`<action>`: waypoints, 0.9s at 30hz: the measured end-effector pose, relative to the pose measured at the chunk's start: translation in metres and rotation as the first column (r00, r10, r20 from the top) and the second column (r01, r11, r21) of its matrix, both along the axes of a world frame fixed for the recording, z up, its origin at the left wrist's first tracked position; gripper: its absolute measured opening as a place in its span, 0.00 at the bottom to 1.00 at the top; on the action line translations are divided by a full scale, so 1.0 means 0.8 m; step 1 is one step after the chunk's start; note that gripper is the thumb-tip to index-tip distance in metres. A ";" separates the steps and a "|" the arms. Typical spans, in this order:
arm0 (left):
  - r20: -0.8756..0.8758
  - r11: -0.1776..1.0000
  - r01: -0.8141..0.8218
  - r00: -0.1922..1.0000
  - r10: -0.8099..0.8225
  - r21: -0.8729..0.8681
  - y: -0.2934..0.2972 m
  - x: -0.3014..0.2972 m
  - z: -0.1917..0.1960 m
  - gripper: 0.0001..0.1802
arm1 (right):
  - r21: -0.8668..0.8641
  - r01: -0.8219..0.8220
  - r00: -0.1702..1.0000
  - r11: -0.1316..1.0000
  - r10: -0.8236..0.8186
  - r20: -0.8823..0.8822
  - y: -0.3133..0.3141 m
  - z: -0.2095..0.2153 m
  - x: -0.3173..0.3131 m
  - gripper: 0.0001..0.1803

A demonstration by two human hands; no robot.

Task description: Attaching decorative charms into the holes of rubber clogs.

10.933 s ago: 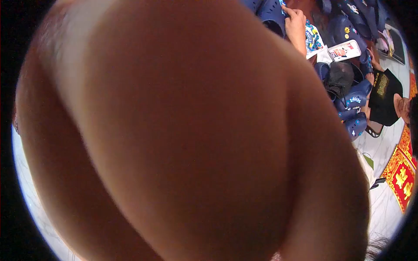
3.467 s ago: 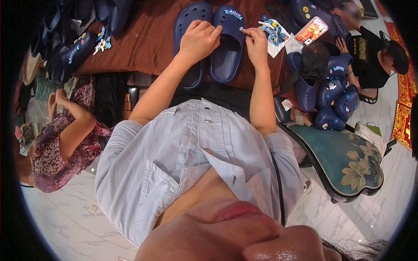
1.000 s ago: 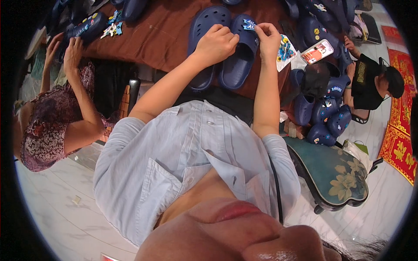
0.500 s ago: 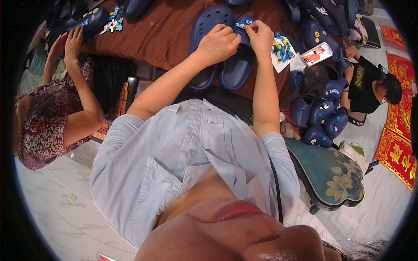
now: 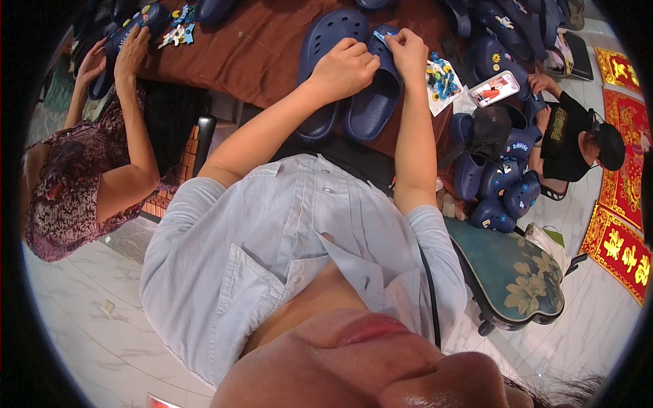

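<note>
— Where are the hands?

— Both up at about twelve o'clock, on the brown-covered table (image 5: 272,47). The left hand (image 5: 343,68) is curled over the right-hand one of two dark blue clogs (image 5: 374,95), pressing on it. The right hand (image 5: 408,51) pinches a small pale-blue piece (image 5: 379,35) at that clog's top edge, fingertips closed on it.

— And the other clog?

— The second clog (image 5: 325,64) lies just beside the first, on its left, partly under the left forearm.

— Anything close by?

— A sheet of small colourful charms (image 5: 443,78) at one o'clock, just beside the right wrist, and past it a phone (image 5: 494,88) with a lit screen. At two to three o'clock, a heap of dark blue clogs (image 5: 500,187) near a seated person in black (image 5: 568,136). At ten o'clock another person's hands (image 5: 115,58) rest on shoes — well apart from these.
</note>
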State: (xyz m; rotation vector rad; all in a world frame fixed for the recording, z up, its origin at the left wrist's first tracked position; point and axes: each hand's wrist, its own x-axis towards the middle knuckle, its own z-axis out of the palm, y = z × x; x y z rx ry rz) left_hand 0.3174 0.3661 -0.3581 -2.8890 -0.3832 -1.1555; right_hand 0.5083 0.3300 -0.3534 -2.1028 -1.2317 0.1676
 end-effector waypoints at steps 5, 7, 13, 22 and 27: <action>-0.029 1.000 0.001 1.000 -0.001 0.007 -0.001 0.002 -0.001 0.13 | -0.079 -0.004 1.000 0.997 0.003 -0.010 -0.003 0.001 0.007 0.17; -0.001 1.000 -0.008 1.000 0.008 0.020 -0.001 0.004 -0.001 0.13 | -0.087 0.000 1.000 0.996 -0.001 -0.014 -0.001 0.002 0.008 0.16; -0.040 1.000 -0.015 0.999 0.016 0.011 0.002 0.002 0.000 0.13 | -0.162 -0.007 1.000 0.987 0.008 0.011 0.005 0.004 0.005 0.15; 0.003 0.999 -0.002 1.000 0.002 0.042 0.002 0.005 0.002 0.10 | -0.225 -0.067 0.998 0.972 0.068 -0.003 0.011 0.001 0.015 0.16; -0.045 0.999 -0.015 0.999 0.016 0.037 0.000 0.004 0.003 0.15 | -0.192 -0.018 1.000 0.981 0.014 -0.024 0.009 -0.002 0.011 0.17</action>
